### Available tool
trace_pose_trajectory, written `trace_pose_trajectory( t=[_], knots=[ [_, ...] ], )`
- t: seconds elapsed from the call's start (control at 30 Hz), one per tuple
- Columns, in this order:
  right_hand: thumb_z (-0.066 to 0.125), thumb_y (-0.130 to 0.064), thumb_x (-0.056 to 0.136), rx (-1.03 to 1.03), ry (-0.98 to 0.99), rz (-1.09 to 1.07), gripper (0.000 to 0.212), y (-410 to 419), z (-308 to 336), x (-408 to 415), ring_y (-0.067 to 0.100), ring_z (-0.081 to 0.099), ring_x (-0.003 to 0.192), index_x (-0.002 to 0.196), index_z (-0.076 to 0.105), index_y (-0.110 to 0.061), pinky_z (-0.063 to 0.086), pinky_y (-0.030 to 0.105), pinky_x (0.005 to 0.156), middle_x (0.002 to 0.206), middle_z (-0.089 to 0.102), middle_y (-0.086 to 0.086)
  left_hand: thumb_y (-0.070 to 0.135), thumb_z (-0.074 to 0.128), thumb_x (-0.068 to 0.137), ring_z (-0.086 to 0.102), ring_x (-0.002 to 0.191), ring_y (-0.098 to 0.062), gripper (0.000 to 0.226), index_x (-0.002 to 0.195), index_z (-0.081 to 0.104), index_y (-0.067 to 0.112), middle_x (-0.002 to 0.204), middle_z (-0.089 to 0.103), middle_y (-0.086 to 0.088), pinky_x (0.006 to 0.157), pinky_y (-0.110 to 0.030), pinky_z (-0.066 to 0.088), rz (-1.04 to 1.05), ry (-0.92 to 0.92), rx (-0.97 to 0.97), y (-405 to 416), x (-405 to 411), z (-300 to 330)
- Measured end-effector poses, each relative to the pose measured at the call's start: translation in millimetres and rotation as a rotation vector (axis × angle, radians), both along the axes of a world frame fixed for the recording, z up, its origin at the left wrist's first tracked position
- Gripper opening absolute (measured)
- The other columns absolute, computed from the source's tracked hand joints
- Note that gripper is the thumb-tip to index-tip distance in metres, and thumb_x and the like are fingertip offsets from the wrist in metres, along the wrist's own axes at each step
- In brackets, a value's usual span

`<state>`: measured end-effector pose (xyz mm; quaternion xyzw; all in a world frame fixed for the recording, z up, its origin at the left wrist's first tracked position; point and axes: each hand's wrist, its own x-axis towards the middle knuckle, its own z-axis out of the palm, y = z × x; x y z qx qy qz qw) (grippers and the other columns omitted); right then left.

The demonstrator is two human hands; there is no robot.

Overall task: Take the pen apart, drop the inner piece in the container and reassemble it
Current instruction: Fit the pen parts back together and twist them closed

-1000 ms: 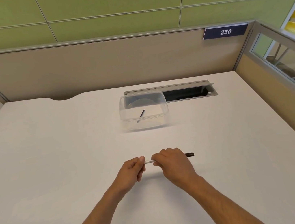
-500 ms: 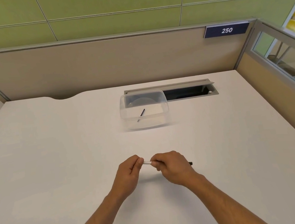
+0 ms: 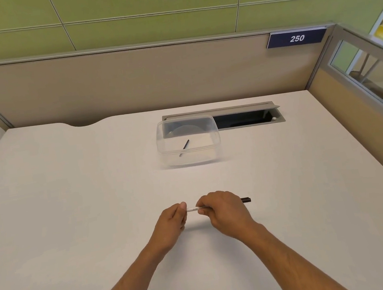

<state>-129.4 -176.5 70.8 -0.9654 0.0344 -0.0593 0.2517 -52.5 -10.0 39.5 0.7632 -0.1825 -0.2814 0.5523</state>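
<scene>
A slim pen (image 3: pixel 193 209) with a white barrel and a black end lies level between my hands, just above the white desk. My left hand (image 3: pixel 172 223) pinches its left tip. My right hand (image 3: pixel 223 210) is closed around the middle, and the black end (image 3: pixel 245 200) sticks out to the right of that fist. Further back stands a clear plastic container (image 3: pixel 216 138), and a thin dark inner piece (image 3: pixel 184 147) lies slanted on its bottom.
Behind the container an open cable slot (image 3: pixel 243 119) is cut into the desk (image 3: pixel 71 210). Beige partition walls close the back and the right side, with a "250" sign (image 3: pixel 296 38) at the top right.
The pen has swung back to level: its black end dipped and hid behind my right hand half a second ago and now shows again on the right. Both hands stay closed on it.
</scene>
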Motion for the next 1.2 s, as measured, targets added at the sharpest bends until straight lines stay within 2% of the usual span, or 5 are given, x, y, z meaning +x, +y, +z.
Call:
trace_pose_trajectory(
  t=[0.17, 0.43, 0.6, 0.97, 1.2],
  knots=[
    [0.057, -0.03, 0.092, 0.07, -0.001, -0.028, 0.013, -0.4, 0.4, -4.7, 0.016, 0.059, 0.074, 0.093, 0.068, -0.024, 0.043, 0.03, 0.063, 0.081, 0.07, -0.006, 0.043, 0.047, 0.098, 0.027, 0.052, -0.013, 0.042, 0.063, 0.039, 0.022, 0.058, 0.031, 0.008, 0.048, -0.022, 0.027, -0.044, 0.123, -0.051, 2.0, 1.1, 3.9],
    [0.055, -0.032, 0.092, 0.308, 0.221, -0.068, 0.016, -4.6, 6.5, -1.3, 0.007, 0.053, 0.06, 0.084, 0.067, -0.028, 0.044, 0.03, 0.059, 0.067, 0.067, -0.01, 0.028, 0.044, 0.101, 0.038, 0.056, -0.006, 0.029, 0.072, 0.048, 0.031, 0.062, 0.049, 0.014, 0.054, -0.017, 0.032, -0.102, -0.353, 0.029, 7.4, 2.6, -2.3],
    [0.054, -0.03, 0.092, 0.42, 0.326, -0.062, 0.019, -10.2, 5.7, -3.3, 0.0, 0.05, 0.053, 0.078, 0.067, -0.029, 0.039, 0.021, 0.054, 0.061, 0.064, -0.011, 0.033, 0.045, 0.097, 0.045, 0.06, -0.006, 0.02, 0.078, 0.051, 0.035, 0.069, 0.054, 0.016, 0.056, -0.015, 0.035, -0.199, -0.455, 0.056, 8.9, 4.5, -1.9],
    [0.059, -0.032, 0.09, 0.135, 0.043, -0.03, 0.011, 1.9, -4.7, -3.7, 0.011, 0.056, 0.073, 0.089, 0.068, -0.025, 0.044, 0.03, 0.065, 0.079, 0.069, -0.008, 0.034, 0.041, 0.102, 0.032, 0.052, -0.013, 0.042, 0.062, 0.044, 0.02, 0.055, 0.039, 0.009, 0.048, -0.019, 0.032, 0.04, 0.019, -0.072, 5.3, -10.7, -1.6],
    [0.053, -0.032, 0.093, 0.108, -0.01, -0.038, 0.015, 5.2, -6.6, -5.8, 0.015, 0.057, 0.071, 0.091, 0.065, -0.024, 0.045, 0.032, 0.062, 0.078, 0.069, -0.007, 0.035, 0.046, 0.1, 0.031, 0.05, -0.012, 0.042, 0.06, 0.041, 0.022, 0.054, 0.036, 0.01, 0.047, -0.02, 0.029, 0.033, 0.049, -0.037, 1.9, -5.2, 7.7]
  ],
)
